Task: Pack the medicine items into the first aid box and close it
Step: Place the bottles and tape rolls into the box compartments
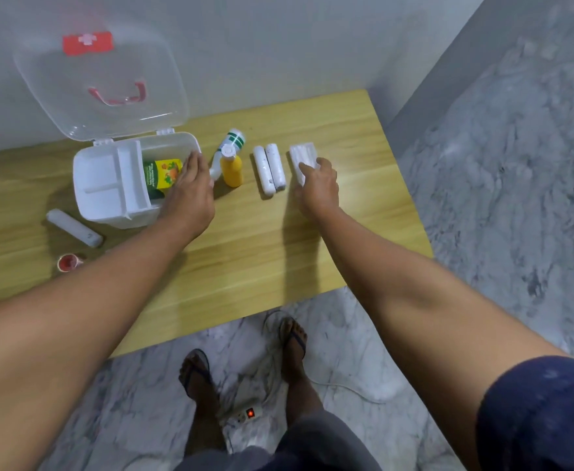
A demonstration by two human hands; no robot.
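Note:
The white first aid box (pixel 109 212) stands open on the wooden table, its clear lid (pixel 102 79) tilted back against the wall. A white divided tray (pixel 105 178) fills its left part, and a green and yellow packet (pixel 160 175) lies in the right part. My left hand (pixel 190 188) rests flat over the box's right rim, fingers apart. My right hand (pixel 318 185) has its fingers closed around the near end of a white flat pack (pixel 301 154). Between the hands are a yellow bottle (pixel 232 171), a white and green bottle (pixel 233 141) and two white rolls (pixel 269 168).
A third white roll (pixel 75 227) and a small red tape roll (pixel 69 262) lie at the table's left front. The wall runs along the back edge. On the marble floor below are my feet in sandals and a power strip (pixel 248 414) with a cable.

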